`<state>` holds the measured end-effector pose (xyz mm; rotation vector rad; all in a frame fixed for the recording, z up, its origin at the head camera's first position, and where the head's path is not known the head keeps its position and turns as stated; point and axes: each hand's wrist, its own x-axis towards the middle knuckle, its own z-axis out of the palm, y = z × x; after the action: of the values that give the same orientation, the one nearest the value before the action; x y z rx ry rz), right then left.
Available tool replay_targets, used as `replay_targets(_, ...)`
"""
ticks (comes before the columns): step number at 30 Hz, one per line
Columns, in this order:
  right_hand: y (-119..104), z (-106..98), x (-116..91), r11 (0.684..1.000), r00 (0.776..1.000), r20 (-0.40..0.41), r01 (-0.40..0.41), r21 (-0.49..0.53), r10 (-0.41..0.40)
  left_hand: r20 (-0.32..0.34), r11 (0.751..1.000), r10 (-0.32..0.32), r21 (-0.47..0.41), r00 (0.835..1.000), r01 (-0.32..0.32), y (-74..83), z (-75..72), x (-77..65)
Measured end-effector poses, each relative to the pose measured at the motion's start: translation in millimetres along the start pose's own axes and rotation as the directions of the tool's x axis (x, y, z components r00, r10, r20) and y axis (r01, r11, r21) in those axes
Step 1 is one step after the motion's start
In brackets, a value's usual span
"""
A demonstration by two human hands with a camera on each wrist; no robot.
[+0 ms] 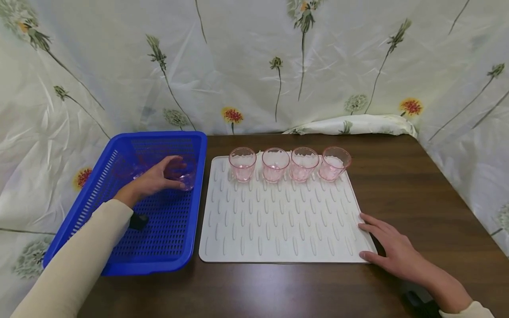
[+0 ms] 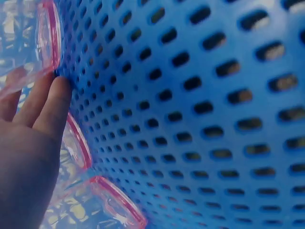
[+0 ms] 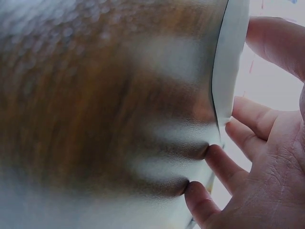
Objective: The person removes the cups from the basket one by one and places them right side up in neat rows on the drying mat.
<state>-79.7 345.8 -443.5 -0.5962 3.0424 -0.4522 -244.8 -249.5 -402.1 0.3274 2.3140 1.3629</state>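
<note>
My left hand (image 1: 157,179) is inside the blue plastic basket (image 1: 199,198), its thumb and fingers around a clear pink-rimmed glass (image 1: 188,180). In the left wrist view its fingertips (image 2: 57,93) meet the rim of a glass (image 2: 51,38); more glasses (image 2: 119,200) are beside and below the hand. The right hand (image 1: 393,251) rests at the right edge of the white ridged mat (image 1: 278,229), fingers extended. In the right wrist view those fingertips (image 3: 198,195) touch the brown tabletop and the mat's edge.
Several pink-tinted glasses, among them a rightmost one (image 1: 335,164), stand upright in a row along the mat's far edge. The dark wooden table (image 1: 401,181) extends right of the mat. A flowered curtain (image 1: 254,66) hangs behind, with a fold lying on the table's back edge.
</note>
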Motion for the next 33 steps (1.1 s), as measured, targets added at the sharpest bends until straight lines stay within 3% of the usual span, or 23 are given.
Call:
replay_targets(6,0,-1,-1,1.0,1.0,0.012,-0.01,-0.004,0.01,0.029,1.0,-0.022,-0.016,0.999,0.022,0.4,-3.6,0.7)
replay_targets(16,-1,-5,-1,0.999,0.999,0.029,-0.03,-0.01,0.031,0.023,0.999,-0.033,0.015,0.999,0.032,0.2,-4.3,5.7)
replay_targets(26,-4,-7,0,0.999,0.997,0.055,-0.046,0.01,0.046,0.027,0.998,-0.022,0.063,0.999,0.021,5.7,-4.2,1.1)
replay_targets(33,-5,-6,1,0.999,0.998,0.057,-0.036,0.008,0.036,0.038,0.99,0.004,0.143,0.999,-0.009,17.7,-9.6,-8.4)
